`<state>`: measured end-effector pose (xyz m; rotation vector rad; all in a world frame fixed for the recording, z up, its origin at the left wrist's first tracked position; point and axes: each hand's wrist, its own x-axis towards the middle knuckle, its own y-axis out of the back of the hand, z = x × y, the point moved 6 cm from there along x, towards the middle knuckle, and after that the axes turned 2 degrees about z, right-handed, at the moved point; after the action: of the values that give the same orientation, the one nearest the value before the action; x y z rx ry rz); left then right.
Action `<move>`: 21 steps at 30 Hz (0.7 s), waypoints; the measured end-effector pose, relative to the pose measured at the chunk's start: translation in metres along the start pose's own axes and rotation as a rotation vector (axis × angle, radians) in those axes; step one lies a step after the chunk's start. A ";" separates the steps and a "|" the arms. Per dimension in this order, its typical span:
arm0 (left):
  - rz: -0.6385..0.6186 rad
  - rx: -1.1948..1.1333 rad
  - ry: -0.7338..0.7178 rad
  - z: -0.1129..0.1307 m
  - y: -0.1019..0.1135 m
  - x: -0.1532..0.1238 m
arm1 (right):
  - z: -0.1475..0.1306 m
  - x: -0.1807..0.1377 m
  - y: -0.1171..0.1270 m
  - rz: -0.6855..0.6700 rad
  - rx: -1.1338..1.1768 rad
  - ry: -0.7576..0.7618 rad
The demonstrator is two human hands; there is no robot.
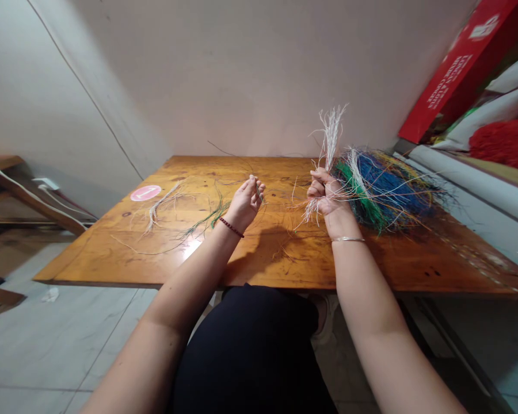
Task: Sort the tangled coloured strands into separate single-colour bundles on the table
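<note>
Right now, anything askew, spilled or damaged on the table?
Some mess, no visible damage: green strands and a white tuft lie loose on the table's left half, apart from the multicolored pile at right; fine stray bits lie scattered near the front edge.

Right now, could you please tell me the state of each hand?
Left hand: closed, seemingly pinching a thin dark strand.
Right hand: closed around a bundle of white strands.
</note>
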<state>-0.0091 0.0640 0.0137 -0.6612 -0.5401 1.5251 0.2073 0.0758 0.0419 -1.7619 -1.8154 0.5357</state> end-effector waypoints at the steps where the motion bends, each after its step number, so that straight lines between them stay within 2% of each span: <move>1: 0.000 -0.003 0.005 0.000 0.000 0.000 | 0.000 0.000 0.000 0.001 -0.006 0.000; 9: -0.002 -0.003 0.049 0.004 -0.003 -0.003 | 0.000 0.000 0.000 -0.009 0.020 -0.007; 14: -0.044 -0.043 0.098 0.008 -0.006 -0.006 | -0.001 0.002 0.004 0.005 -0.004 -0.005; 21: -0.114 0.034 0.028 0.008 -0.007 -0.003 | -0.001 0.002 0.004 0.001 0.010 0.001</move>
<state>-0.0095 0.0615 0.0240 -0.6145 -0.5214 1.4133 0.2108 0.0782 0.0400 -1.7558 -1.8087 0.5434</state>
